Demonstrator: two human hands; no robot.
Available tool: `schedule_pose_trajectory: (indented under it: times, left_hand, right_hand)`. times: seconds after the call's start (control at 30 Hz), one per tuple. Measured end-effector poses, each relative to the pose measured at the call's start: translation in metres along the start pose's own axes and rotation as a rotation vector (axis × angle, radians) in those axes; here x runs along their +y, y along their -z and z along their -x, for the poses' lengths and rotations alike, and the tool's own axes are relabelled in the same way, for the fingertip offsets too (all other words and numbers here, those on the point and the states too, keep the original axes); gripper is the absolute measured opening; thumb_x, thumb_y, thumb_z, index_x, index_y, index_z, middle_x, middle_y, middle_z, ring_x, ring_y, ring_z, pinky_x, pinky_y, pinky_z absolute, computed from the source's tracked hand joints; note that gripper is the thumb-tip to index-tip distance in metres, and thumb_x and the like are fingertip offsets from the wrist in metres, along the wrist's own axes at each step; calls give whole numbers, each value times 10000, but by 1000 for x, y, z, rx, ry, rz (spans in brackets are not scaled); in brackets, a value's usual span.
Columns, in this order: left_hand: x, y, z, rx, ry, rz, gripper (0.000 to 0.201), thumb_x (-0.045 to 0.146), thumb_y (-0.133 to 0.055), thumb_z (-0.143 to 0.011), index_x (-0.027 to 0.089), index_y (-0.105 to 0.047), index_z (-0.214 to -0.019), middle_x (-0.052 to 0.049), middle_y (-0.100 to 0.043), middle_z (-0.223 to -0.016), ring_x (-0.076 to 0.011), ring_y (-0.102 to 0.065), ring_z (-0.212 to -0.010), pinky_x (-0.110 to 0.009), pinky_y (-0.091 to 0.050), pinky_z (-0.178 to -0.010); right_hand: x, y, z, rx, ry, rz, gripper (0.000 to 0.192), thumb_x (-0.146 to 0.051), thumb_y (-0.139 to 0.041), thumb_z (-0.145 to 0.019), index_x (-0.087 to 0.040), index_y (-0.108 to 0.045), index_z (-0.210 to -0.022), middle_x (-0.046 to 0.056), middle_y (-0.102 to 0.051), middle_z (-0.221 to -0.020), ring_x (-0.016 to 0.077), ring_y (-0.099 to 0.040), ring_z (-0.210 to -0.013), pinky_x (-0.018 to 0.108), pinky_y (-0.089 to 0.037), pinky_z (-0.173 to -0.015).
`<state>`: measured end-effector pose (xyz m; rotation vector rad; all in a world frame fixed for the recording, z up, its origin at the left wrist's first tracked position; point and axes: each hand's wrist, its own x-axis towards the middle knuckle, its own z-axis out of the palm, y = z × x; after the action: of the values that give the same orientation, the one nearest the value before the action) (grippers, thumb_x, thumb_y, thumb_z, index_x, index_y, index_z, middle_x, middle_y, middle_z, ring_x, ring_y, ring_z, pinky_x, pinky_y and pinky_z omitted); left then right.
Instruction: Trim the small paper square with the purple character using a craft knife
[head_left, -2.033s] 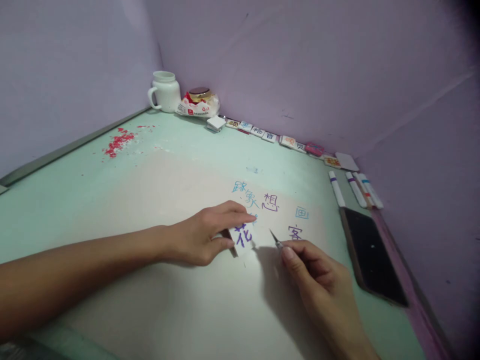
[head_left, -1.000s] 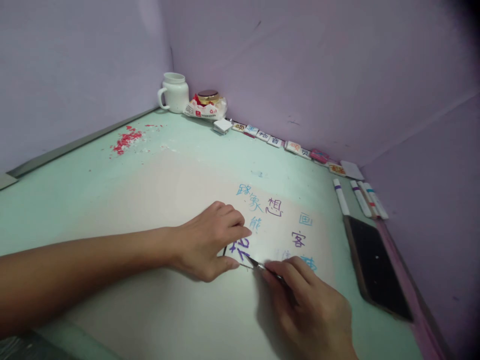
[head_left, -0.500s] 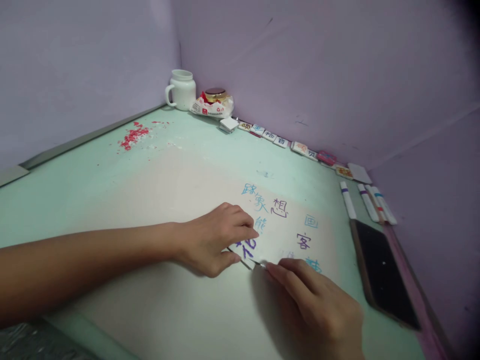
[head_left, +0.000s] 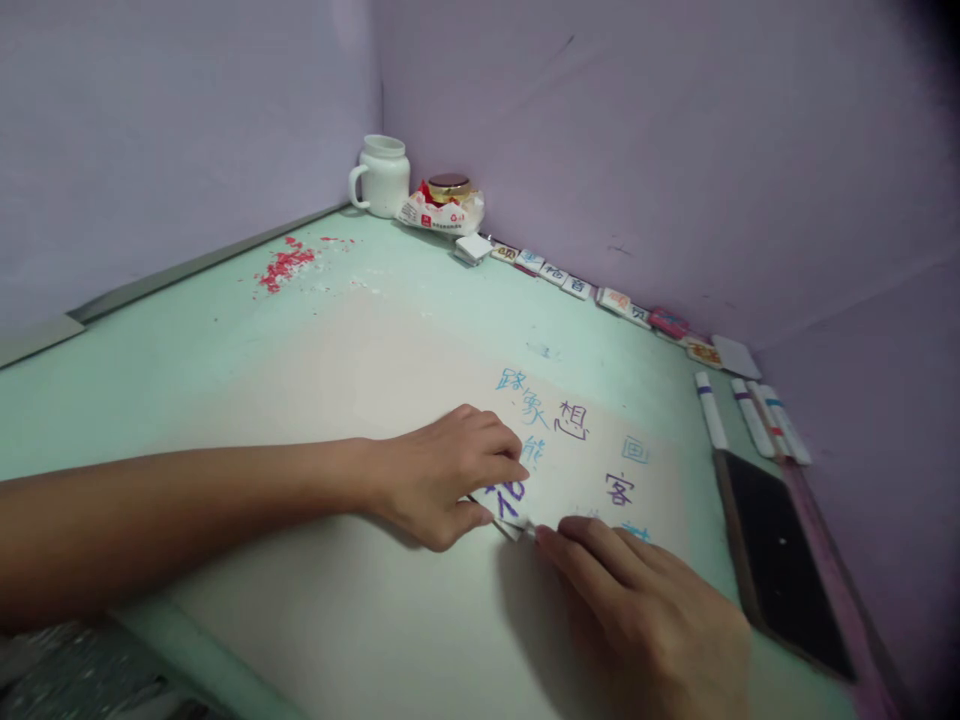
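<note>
A small white block (head_left: 511,508) bearing a thick purple character lies on the pale sheet. My left hand (head_left: 457,475) presses on it, with thumb and fingers closed around its left and upper sides. From the right, my right hand (head_left: 637,600) pinches a slim craft knife (head_left: 529,528), its tip at the block's lower right edge. Most of the knife is hidden inside my right fingers. Around the hands, the sheet carries purple and blue handwritten characters (head_left: 572,420).
A white mug (head_left: 385,178) and a lidded jar (head_left: 449,188) in a wrapper stand in the far corner. Small lettered blocks (head_left: 553,272) line the wall. Marker pens (head_left: 752,418) and a phone (head_left: 784,560) lie at right. Red shavings (head_left: 286,265) are scattered at far left.
The knife's tip has gone from the block's upper face near the corner to its lower right edge. The whole view has shifted slightly; my left hand keeps its hold.
</note>
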<state>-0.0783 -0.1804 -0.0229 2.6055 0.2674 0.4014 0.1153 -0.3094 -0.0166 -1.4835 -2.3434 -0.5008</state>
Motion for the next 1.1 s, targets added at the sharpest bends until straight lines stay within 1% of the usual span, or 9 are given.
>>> schedule_pose_trajectory:
  times: [0.2,0.33,0.53,0.73,0.8,0.9,0.97,1.03,1.1]
  left_hand:
    - [-2,0,0,-15,-10,8,392,124,-600,-733,110,-598,-1125,-147,-610,-1094,-279,-529,-1015,-444,-393,-956]
    - [-2,1,0,-30,-5,-2,362,142,-597,-759,135,-589,-1121,-142,-610,-1104,-282,-521,-1023,-441,-392,-953]
    - [0,2,-1,-57,5,-18,361,145,-592,-776,142,-578,-1137,-141,-605,-1129,-286,-513,-1051,-442,-382,-961]
    - [-1,1,0,-50,8,-1,366,148,-591,-772,137,-577,-1137,-139,-598,-1124,-283,-511,-1052,-443,-388,-963]
    - [-2,1,0,-41,7,3,367,141,-590,-770,140,-575,-1136,-139,-594,-1125,-281,-513,-1053,-441,-392,-962]
    - [-3,0,1,-15,10,5,362,143,-604,-769,123,-579,-1129,-150,-584,-1127,-280,-518,-1050,-430,-401,-953]
    - [-3,-2,1,17,39,-6,362,175,-634,-763,103,-587,-1115,-156,-580,-1101,-280,-528,-1013,-427,-414,-921]
    - [-2,-4,1,51,103,-42,376,236,-680,-746,98,-598,-1085,-145,-583,-1039,-276,-537,-940,-430,-424,-862]
    - [-1,-7,1,83,168,-103,421,317,-723,-721,106,-603,-1065,-123,-583,-965,-270,-532,-869,-432,-418,-806]
  right_hand:
    - [1,1,-8,-59,-15,-24,356,-39,-427,-765,-267,-700,-784,-84,-706,-712,120,-559,-520,300,-323,-457]
    - [6,2,-9,-121,-4,-36,368,-27,-440,-709,-279,-697,-789,-85,-707,-713,121,-577,-526,303,-326,-464]
    - [11,1,-6,-81,5,-107,332,-75,-408,-796,-278,-672,-792,-51,-687,-670,120,-569,-493,303,-286,-435]
    - [22,-2,2,-130,-6,-139,289,-155,-422,-889,-273,-683,-849,-27,-696,-717,116,-594,-510,277,-315,-429]
    - [25,-2,7,-142,-65,-223,265,-173,-439,-895,-270,-677,-828,-23,-690,-727,112,-602,-519,260,-340,-439]
    - [23,-2,13,-173,-235,-468,195,-212,-481,-908,-262,-657,-839,-29,-665,-737,98,-593,-531,229,-388,-471]
    - [18,-4,16,-122,-381,-568,142,-243,-516,-909,-253,-650,-865,-29,-651,-739,91,-566,-522,216,-397,-469]
    - [12,-8,18,-26,-507,-556,109,-264,-549,-901,-243,-654,-880,-20,-654,-748,98,-573,-549,212,-409,-475]
    - [7,-14,19,40,-542,-514,97,-256,-564,-896,-230,-657,-892,-8,-668,-773,112,-609,-618,215,-444,-528]
